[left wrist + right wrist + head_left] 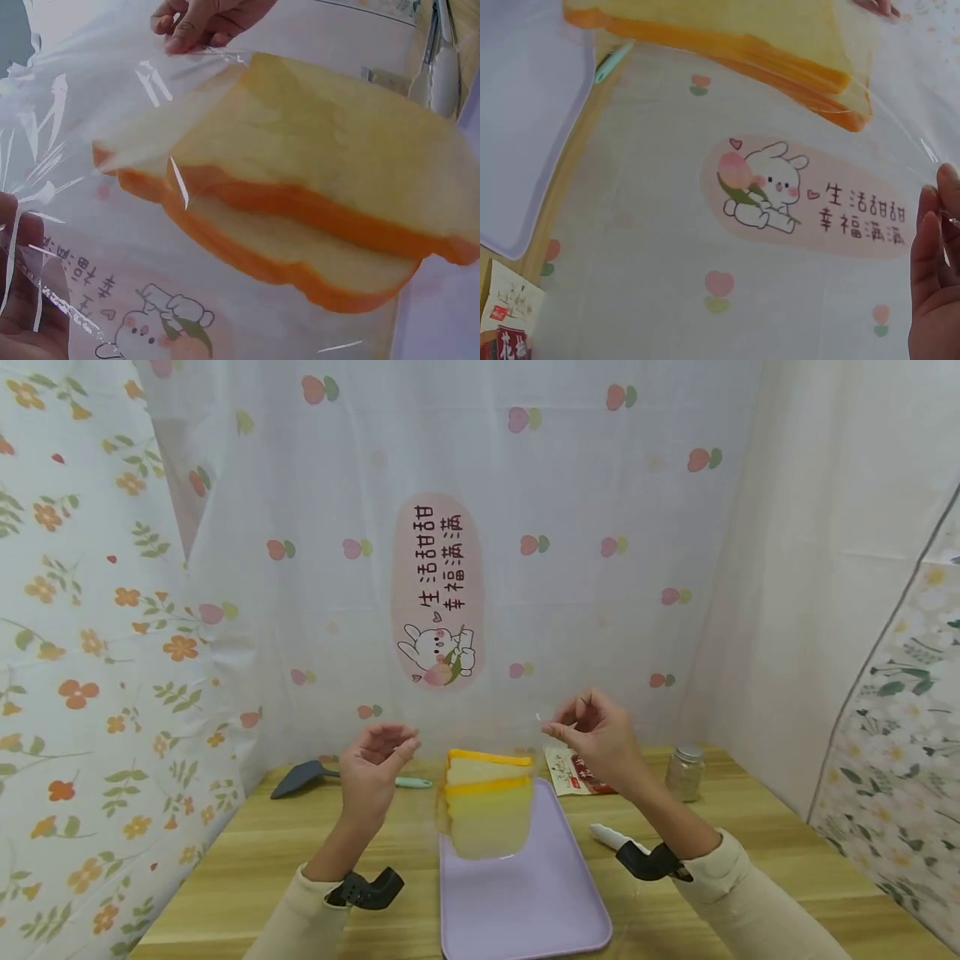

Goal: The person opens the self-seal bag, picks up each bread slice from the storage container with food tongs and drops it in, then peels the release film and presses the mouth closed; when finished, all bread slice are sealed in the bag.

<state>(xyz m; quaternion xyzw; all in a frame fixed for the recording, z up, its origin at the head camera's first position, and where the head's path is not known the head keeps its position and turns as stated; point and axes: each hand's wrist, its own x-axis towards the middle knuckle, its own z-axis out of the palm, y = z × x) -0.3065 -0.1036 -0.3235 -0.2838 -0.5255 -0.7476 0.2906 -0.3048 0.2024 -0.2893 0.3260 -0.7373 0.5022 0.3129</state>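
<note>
Two bread slices (491, 822) with orange-yellow crusts hang inside a clear plastic bag (52, 135), above the near-lilac tray (517, 902). My left hand (371, 768) pinches the bag's upper left side between thumb and fingers. On the other side, my right hand (600, 735) pinches its upper right edge, where a small bit of plastic shows at the fingertips. The left wrist view shows the bag stretched and creased between both hands, the slices overlapping below. In the right wrist view the slices (727, 45) appear at the top and my fingers (928, 247) at the right edge.
A dark spatula (303, 777) with a mint handle lies at the back left. Behind the tray's right side are a red and cream packet (570, 772) and a lidded glass jar (684, 775). A white-handled tool (615, 837) lies right of the tray.
</note>
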